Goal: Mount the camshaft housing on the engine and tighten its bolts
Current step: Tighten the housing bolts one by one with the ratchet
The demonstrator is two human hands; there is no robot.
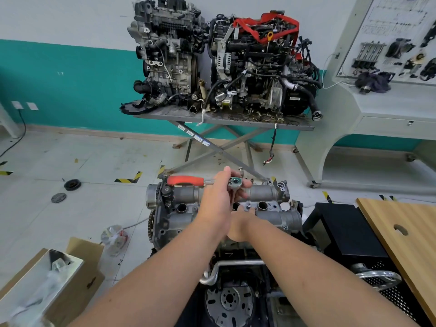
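The grey camshaft housing (266, 193) lies on top of the engine (169, 223) in front of me. My left hand (218, 201) reaches over it and grips a ratchet wrench (186, 181) with a red handle close to its head, which sits above the housing's middle; the handle points left. My right hand (239, 226) lies just below the left one, its fingertips on the housing beside a bolt (249, 206). The left hand covers part of it, so I cannot tell whether it holds anything.
An open cardboard box (47, 279) stands on the floor at the lower left, with a crumpled plastic bag (114, 237) beside it. A wooden board (405, 237) and a black crate (349, 230) are at the right. Two engines sit on a scissor-leg table (224, 119) behind.
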